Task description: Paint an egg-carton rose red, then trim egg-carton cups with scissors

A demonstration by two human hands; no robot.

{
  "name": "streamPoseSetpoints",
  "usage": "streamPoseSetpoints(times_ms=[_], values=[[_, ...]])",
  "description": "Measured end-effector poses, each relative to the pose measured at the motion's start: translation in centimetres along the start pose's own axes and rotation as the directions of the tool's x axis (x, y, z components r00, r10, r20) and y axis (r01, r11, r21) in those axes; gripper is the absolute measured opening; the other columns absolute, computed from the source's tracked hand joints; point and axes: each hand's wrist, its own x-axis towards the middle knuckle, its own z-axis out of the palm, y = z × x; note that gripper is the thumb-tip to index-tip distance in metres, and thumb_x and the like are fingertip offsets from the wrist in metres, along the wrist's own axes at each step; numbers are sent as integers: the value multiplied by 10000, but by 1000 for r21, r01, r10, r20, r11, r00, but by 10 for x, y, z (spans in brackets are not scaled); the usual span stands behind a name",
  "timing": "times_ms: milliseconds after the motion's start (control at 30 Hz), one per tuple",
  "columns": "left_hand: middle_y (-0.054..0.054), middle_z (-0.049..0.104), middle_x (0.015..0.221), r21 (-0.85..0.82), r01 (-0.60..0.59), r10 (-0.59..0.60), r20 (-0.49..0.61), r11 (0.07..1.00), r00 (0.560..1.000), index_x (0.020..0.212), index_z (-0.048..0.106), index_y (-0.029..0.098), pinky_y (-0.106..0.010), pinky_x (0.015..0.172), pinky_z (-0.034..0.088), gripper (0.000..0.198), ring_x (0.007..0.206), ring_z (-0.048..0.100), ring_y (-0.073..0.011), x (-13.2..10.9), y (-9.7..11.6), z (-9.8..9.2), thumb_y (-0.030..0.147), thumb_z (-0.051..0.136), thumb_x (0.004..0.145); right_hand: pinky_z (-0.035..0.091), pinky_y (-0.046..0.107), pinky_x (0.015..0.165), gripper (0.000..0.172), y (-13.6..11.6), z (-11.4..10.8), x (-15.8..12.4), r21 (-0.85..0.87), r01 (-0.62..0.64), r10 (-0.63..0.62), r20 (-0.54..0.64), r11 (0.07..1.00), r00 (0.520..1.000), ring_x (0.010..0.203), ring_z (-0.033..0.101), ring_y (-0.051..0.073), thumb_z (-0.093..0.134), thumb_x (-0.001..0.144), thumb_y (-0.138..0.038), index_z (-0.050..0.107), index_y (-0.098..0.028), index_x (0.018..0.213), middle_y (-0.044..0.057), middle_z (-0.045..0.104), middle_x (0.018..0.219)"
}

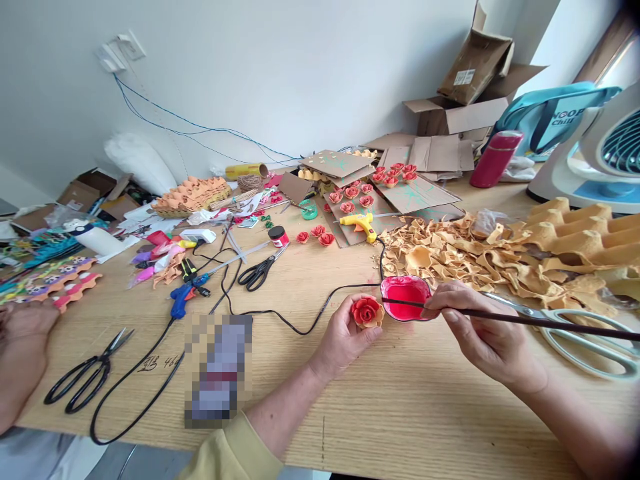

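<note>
Toward the table's [400, 407] near edge, the left hand [341, 340] held a red-centred flower [367, 311]; the right hand [487, 337] a brush [575, 326].

3 prs scissors are lying on tbl [400, 413]: 1 black pr [103, 360] near L, 1 black pr [256, 273] mid, 1 pale-handled pr [531, 311] R. 2 glue guns are resting there: 1 blue gun [181, 300] L, 1 yellow gun [361, 221] far. 1 red flower [367, 310] is sitting in L hand [345, 339], 3 loose flowers [318, 231] are lying beyond; far bunch [367, 201] is overlapping, can't ct. 1 brush [565, 325] is resting in R hand [493, 343]. 1 paint dish [407, 278] is standing betw. hands. 2 jars [279, 236] are standing far mid. 1 flask [495, 160], 1 bag [540, 127] & 1 fan [570, 180] are standing R.
</note>
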Motion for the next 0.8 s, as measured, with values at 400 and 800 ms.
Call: streamPoseSetpoints(times_ms=[400,800], values=[[-110,628,1261,6,2,-2,-33,1000,999,1220,551,176,-355,1063,451,589,1182,602,-228,3,-5,-1,329,834,727,529,277,681,131,-4,-2,8,-160,-102,102,-10,982,995,774,685,173,488,1008,-229,611,-218,1051,38,703,857],[-73,652,1052,201,-35,44,-44,979,998,1073,576,161,-315,928,500,428,981,620,-192,3,1,0,231,786,706,472,300,690,152,3,3,7,-326,36,7,131,945,991,741,654,174,491,1011,-199,586,-198,892,30,704,841]])
